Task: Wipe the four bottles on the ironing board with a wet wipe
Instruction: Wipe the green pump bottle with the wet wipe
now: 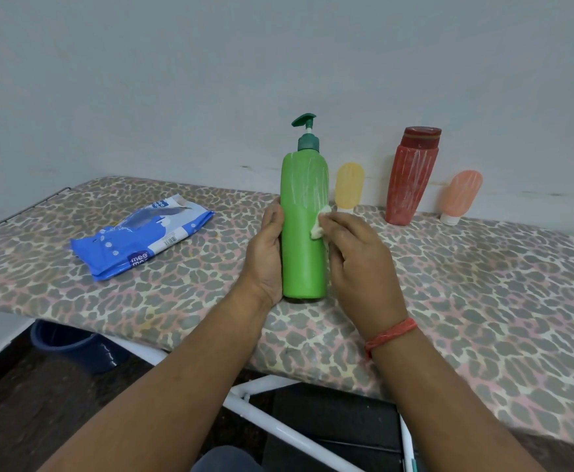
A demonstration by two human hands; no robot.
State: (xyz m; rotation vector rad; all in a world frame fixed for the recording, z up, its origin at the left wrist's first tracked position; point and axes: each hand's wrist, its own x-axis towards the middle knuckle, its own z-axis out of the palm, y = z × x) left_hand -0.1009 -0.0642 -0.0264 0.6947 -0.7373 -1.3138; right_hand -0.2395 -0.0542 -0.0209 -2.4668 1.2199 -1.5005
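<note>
From the head view, the green pump bottle (303,229) stands upright on the ironing board (483,301), its long axis vertical, near the front edge; the pump spout points left. White streaks cover its upper half, while the lower half looks clean. The left hand (266,257) rests against the bottle's left side with its fingers straight along it; the fingertips are hidden behind the bottle. The right hand (353,253) pinches a small white wet wipe (320,222) and presses it to the bottle's right side at mid-height; most of the wipe is hidden under the fingers. Behind, by the wall, a yellow bottle (349,187) and a pink bottle (461,197) stand cap-down, the pink one tilted, and a red bottle (411,178) stands streaked, leaning right. A blue wipes pack (142,236) lies flat to the left, well apart.
</note>
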